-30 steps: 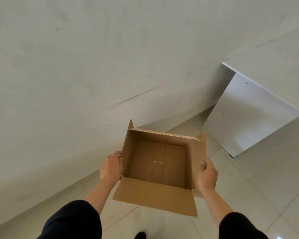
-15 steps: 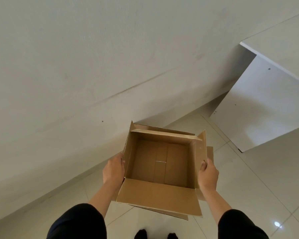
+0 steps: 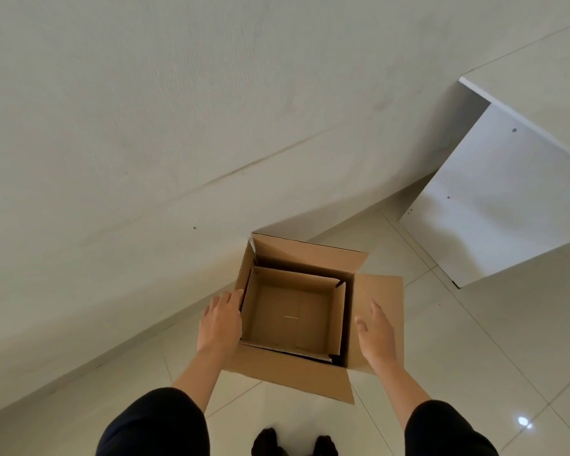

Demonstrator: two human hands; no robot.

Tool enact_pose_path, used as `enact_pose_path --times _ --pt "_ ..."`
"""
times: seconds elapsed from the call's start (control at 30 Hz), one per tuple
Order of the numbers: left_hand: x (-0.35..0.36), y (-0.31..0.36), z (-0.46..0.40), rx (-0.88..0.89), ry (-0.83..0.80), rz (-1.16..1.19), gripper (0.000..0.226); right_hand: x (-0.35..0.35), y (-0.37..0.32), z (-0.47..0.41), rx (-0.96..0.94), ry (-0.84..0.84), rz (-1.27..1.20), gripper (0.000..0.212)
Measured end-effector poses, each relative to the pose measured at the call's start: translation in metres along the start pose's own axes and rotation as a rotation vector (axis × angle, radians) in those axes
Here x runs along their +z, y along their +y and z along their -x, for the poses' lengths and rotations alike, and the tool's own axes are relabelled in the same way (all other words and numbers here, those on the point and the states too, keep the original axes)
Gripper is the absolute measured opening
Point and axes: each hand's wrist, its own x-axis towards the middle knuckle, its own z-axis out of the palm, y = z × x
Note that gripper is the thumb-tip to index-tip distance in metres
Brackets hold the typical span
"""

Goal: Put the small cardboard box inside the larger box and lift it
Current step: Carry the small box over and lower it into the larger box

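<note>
Neither hand has a grip on anything: the left hand (image 3: 220,320) lies flat with loose fingers against the left wall of the large box (image 3: 301,378), and the right hand (image 3: 377,334) hovers spread above its right flap. The small box (image 3: 293,312) sits inside the large box, which stands on the tiled floor (image 3: 474,340) near the wall (image 3: 145,126).
</note>
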Motion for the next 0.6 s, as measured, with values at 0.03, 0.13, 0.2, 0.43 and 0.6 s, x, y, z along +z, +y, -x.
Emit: enact_pose_path --times 0.03,0.13,0.2,0.43,0.6 --pt "-0.002 0.001 0.002 0.003 0.002 0.0 0.049 -0.001 -0.001 0.002 -0.005 0.003 0.004 0.057" --pt "-0.007 0.005 0.008 0.009 0.0 -0.01 0.048 -0.004 -0.005 0.01 -0.019 -0.001 0.013 0.056" --pt "-0.01 0.008 0.012 0.004 -0.005 -0.016 0.048 -0.006 -0.007 0.014 -0.024 -0.005 0.017 0.056" --pt "-0.017 0.023 0.025 -0.002 -0.013 0.019 0.047 -0.018 -0.012 0.025 -0.067 -0.001 0.028 0.054" --pt "-0.013 0.052 0.029 -0.044 0.005 0.058 0.045 -0.032 -0.011 0.018 -0.113 -0.027 0.036 0.054"
